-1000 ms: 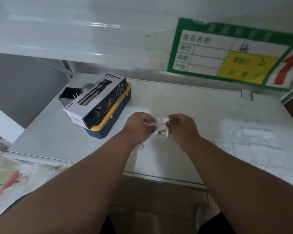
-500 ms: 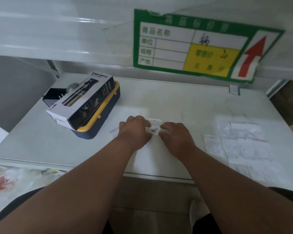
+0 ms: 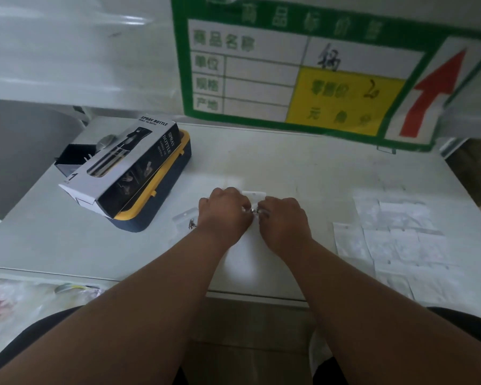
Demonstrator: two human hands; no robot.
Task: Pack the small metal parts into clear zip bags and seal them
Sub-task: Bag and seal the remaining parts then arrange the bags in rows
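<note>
My left hand [image 3: 225, 215] and right hand [image 3: 283, 222] pinch a clear zip bag [image 3: 253, 196] holding metal parts [image 3: 253, 211], fingers curled, mid-table [image 3: 303, 168].

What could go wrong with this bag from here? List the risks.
1. Both the left hand and right hand pinch the zip bag with a small metal part right between the fingertips; it could sit in the seal line and keep the strip from closing.
2. A filled bag lies beside the left wrist; a sideways move might push it away.
3. The loose empty bags at right could scatter if the right forearm sweeps over them.
</note>
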